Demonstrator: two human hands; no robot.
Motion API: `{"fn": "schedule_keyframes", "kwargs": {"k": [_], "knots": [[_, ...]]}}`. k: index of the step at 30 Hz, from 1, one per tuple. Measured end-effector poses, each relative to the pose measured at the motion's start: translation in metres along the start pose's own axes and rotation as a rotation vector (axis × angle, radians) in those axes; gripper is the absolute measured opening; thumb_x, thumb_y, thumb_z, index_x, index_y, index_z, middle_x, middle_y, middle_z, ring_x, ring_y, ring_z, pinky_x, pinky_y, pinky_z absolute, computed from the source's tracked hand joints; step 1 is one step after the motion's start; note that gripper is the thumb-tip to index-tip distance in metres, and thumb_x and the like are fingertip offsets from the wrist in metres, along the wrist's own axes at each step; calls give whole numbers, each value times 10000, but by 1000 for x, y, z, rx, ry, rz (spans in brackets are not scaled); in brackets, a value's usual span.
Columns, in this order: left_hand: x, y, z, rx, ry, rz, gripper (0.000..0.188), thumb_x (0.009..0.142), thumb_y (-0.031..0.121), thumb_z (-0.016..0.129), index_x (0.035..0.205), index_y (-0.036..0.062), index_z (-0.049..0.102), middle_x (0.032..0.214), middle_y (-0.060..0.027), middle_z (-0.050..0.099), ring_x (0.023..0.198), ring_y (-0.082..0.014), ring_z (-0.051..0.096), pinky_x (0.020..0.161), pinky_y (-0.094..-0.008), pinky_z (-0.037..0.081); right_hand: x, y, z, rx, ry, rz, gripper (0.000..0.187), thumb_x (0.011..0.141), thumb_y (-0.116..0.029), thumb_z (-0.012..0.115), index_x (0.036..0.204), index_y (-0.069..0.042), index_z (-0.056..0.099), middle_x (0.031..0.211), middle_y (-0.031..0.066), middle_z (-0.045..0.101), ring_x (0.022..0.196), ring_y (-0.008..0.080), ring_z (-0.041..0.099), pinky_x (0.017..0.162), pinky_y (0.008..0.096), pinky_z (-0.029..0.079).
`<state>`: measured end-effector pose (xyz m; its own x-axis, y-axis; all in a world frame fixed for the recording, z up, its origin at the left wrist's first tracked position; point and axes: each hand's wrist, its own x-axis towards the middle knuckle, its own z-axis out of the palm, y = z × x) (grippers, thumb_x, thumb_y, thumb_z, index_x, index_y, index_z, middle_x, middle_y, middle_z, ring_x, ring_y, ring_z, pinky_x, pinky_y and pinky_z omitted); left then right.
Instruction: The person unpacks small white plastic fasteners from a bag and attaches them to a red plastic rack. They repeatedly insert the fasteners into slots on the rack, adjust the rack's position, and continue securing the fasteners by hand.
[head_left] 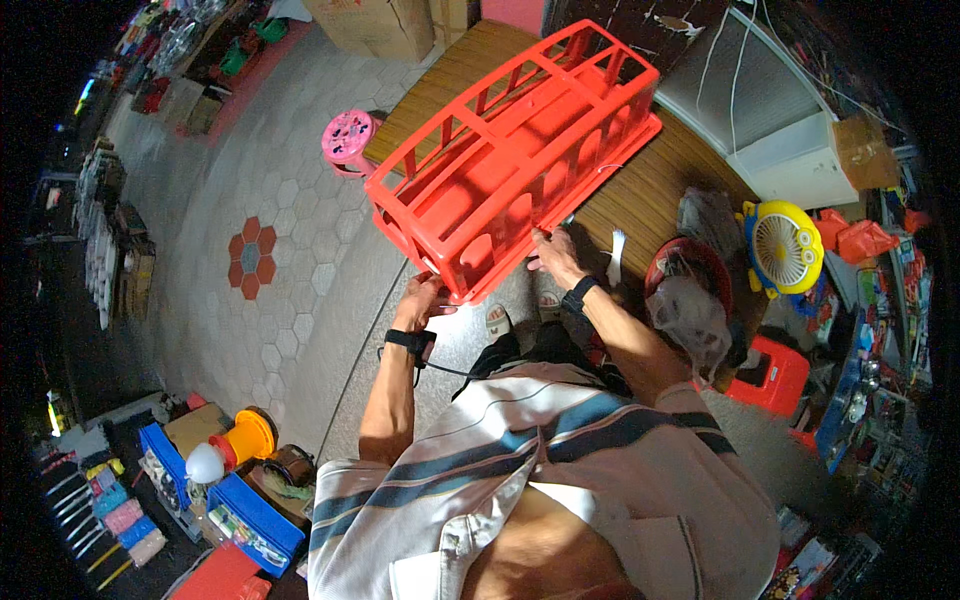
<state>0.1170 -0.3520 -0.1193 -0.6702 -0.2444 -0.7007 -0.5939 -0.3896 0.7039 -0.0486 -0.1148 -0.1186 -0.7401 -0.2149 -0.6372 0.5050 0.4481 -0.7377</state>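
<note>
A large red plastic rack (520, 205) with open slots along its sides lies tilted across a wood-grain table (625, 215), its near end jutting past the table's edge. My left hand (424, 300) is at the rack's near left corner, fingers curled on its lower rim. Farther right along the same bottom edge, my right hand (557, 256) grips the rim with its fingers bent; some fingertips are hidden. Beside the right hand, a slim white item (617, 250) lies on the table.
A pink stool (349, 140) stands left of the table. To the right are a red basin (672, 262) with clear plastic bags (690, 318), a yellow fan (786, 248) and a red stool (770, 375). Cardboard boxes (375, 25) stand beyond; blue bins (250, 525) sit lower left.
</note>
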Motion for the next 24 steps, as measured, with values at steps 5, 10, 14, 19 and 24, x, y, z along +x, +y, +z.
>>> {"fn": "schedule_keyframes", "kwargs": {"k": [5, 10, 14, 19, 24], "knots": [[-6, 3, 3, -34, -14, 30, 407, 944, 242, 555, 1230, -36, 474, 982, -167, 660, 680, -221, 676, 557, -345, 608, 3, 12, -8, 107, -1, -59, 399, 989, -380, 499, 1211, -49, 497, 988, 112, 673, 630, 168, 675, 526, 287, 480], [-8, 1, 5, -34, 42, 27, 506, 940, 222, 575, 1308, -72, 389, 1023, -197, 646, 705, -253, 682, 554, -343, 600, 18, 18, -31, 253, 28, -90, 383, 997, -392, 492, 1161, -49, 536, 972, 87, 669, 638, 146, 664, 545, 274, 481], [-10, -3, 9, -23, 85, 96, 440, 957, 238, 554, 1288, -22, 425, 921, -145, 663, 672, -216, 671, 523, -316, 568, 34, 18, -47, 372, 91, -125, 404, 987, -407, 515, 1180, -53, 540, 981, 75, 664, 658, 139, 656, 572, 269, 489], [-10, -7, 17, -8, 180, 132, 340, 975, 252, 520, 1227, 26, 488, 832, -87, 668, 608, -167, 632, 473, -277, 482, 46, 12, -67, 392, 80, -107, 423, 963, -402, 552, 1201, -53, 536, 993, 57, 652, 709, 128, 639, 598, 275, 487], [-12, -8, 15, -55, 191, 183, 290, 963, 240, 544, 1175, 43, 539, 817, -65, 661, 561, -139, 576, 451, -253, 394, 50, 0, -80, 377, 255, -153, 312, 937, -213, 536, 1208, -59, 542, 1005, 46, 640, 701, 123, 625, 601, 268, 500]]}}
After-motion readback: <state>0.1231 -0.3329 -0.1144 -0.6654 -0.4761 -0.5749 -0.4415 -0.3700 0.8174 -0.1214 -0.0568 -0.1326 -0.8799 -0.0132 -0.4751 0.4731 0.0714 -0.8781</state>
